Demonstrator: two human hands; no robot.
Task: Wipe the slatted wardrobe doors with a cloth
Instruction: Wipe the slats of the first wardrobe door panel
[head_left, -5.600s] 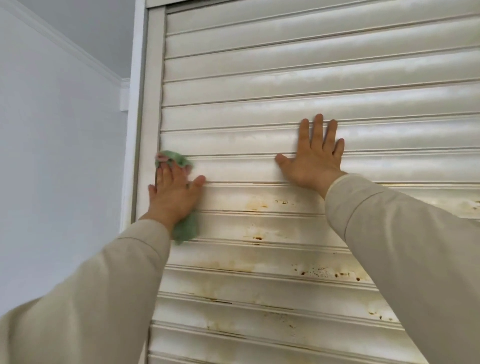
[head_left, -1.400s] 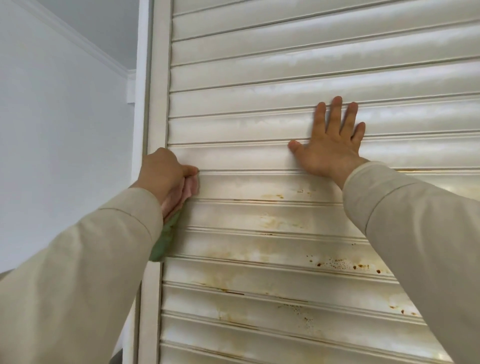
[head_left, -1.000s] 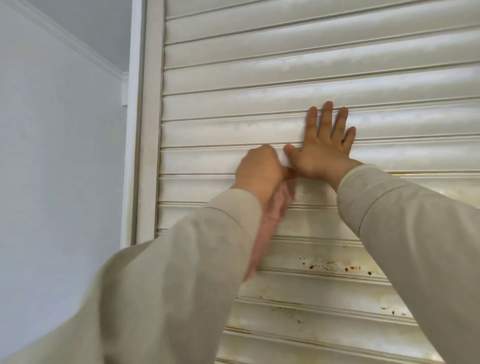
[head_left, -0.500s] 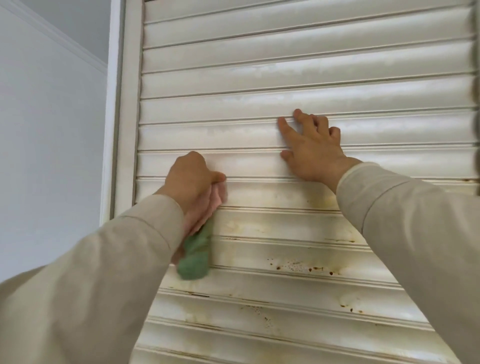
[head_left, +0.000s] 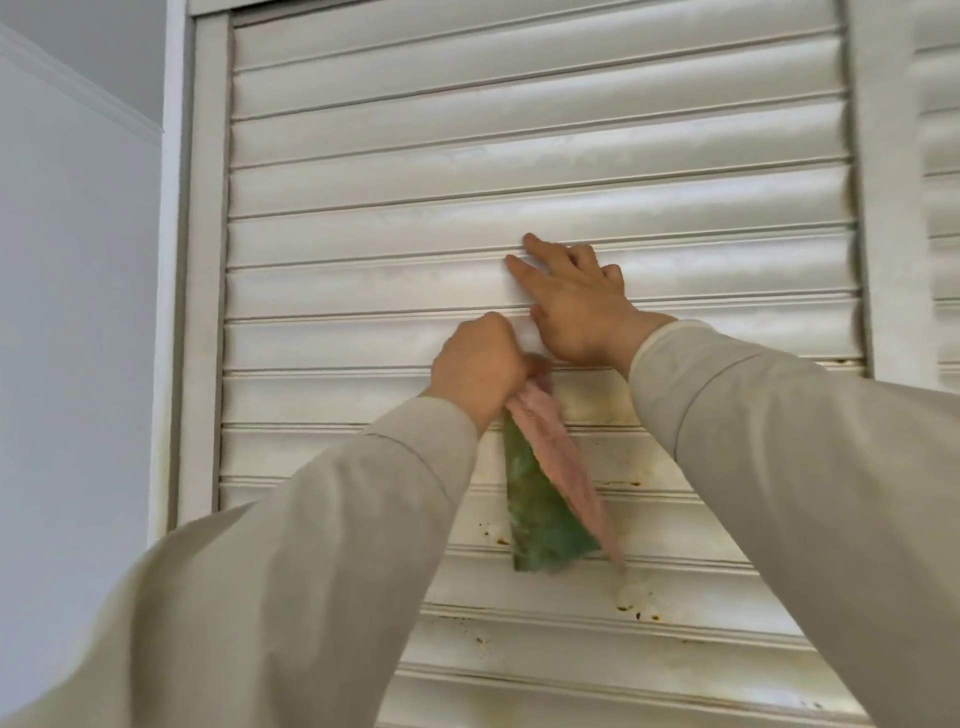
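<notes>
A white slatted wardrobe door (head_left: 519, 156) fills the view, its lower slats marked with brown and yellowish stains. My left hand (head_left: 480, 364) grips a green and pink cloth (head_left: 545, 493) against a slat at mid height; the cloth hangs down from my fist over the stained slats. Just to its right, my right hand (head_left: 571, 306) presses on the slats, fingers spread and pointing up-left. The two hands nearly touch. Beige sleeves cover both arms.
A second slatted door (head_left: 943, 208) shows at the right edge, past a vertical frame post (head_left: 883, 182). The door's left frame (head_left: 202, 260) meets a plain white wall (head_left: 78, 312) with a ceiling moulding at the upper left.
My left hand has swept the cloth rightward along the slat, from near the left frame to beside my right hand. The view has shifted left, revealing the second door.
</notes>
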